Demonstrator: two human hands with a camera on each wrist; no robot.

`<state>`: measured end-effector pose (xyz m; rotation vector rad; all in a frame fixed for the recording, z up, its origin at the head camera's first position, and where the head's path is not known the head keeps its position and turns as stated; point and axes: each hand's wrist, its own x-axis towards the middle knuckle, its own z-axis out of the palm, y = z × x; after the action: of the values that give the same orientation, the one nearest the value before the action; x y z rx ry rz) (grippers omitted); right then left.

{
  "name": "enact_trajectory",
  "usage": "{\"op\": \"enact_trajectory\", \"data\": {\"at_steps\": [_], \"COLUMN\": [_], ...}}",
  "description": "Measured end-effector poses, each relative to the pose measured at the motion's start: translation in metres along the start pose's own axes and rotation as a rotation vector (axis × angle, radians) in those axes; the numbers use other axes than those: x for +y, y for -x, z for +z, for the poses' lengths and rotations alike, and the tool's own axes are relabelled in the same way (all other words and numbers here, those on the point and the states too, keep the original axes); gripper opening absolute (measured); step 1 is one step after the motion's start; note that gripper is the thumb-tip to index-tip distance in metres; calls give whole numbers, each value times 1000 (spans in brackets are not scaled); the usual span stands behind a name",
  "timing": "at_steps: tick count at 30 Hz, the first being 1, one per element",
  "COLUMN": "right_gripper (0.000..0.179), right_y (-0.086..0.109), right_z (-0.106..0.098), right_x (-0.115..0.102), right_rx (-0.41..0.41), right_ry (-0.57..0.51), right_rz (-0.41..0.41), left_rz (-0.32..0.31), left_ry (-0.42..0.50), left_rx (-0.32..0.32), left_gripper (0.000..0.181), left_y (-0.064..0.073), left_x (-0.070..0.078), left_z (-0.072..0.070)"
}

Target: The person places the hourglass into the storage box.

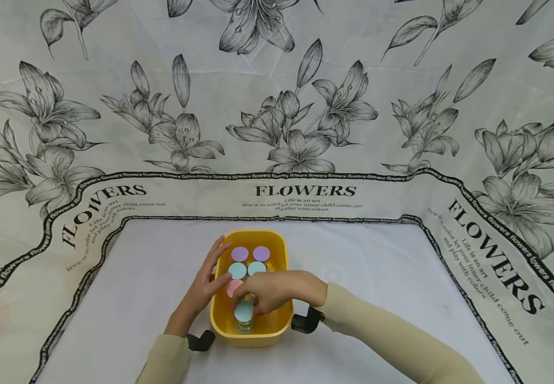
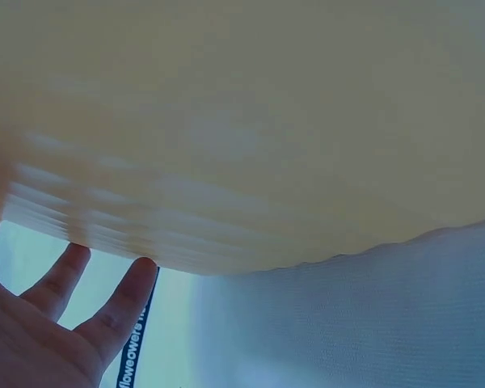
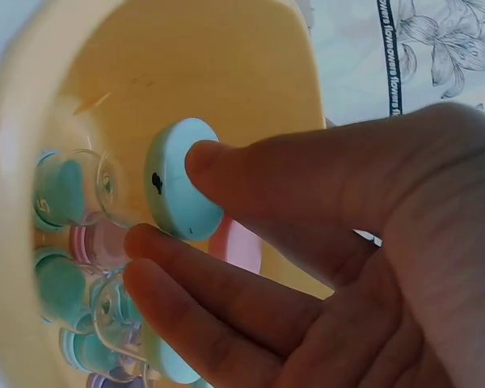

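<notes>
A yellow plastic tub (image 1: 251, 341) holds small clear jars with coloured lids. My right hand (image 1: 271, 290) reaches into its near half and pinches a jar with a mint-green lid (image 1: 244, 310). In the right wrist view the thumb lies on that lid (image 3: 190, 182), with two fingertips at its lower side. My left hand (image 1: 205, 280) rests against the tub's left rim, its fingers spread and fairly straight. From the left wrist view, those fingertips touch the tub's outer wall (image 2: 226, 178). Behind the right hand stands a jar with a pink lid (image 1: 234, 288), partly covered by the fingers.
Two purple lids (image 1: 239, 254) sit at the tub's far end, with two mint lids (image 1: 237, 271) in front of them. Through the clear jars more lids (image 3: 61, 279) show lower down. A white cloth (image 1: 354, 298) lies under the tub, and a flower-printed curtain (image 1: 306, 122) rises behind.
</notes>
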<state>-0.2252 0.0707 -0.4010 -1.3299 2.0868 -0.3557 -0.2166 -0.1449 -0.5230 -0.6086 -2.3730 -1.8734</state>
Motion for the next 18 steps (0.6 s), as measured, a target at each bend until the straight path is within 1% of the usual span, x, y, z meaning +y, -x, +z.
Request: {"op": "enact_trajectory", "data": {"at_steps": [5,12,15,18], "right_gripper": [42,42,39,35], "right_y": [6,14,21,32], "right_z": [1,-2,-7,-15], "right_x": [2,4,3,3], "right_rx": [-3,17,66,162], "right_ry": [-45,-133,-165,-186], "right_rz": [36,21,8,7], "left_rz": [-7,12,3,-17], "left_ry": [8,-7,-5,-17], "left_rx": [-4,5,3,3], "left_gripper": [65,63,63,64], "left_y": [0,-1,0,1], "left_x": [-1,-3,-3,-1], "left_z": [1,1,-1,-3]}}
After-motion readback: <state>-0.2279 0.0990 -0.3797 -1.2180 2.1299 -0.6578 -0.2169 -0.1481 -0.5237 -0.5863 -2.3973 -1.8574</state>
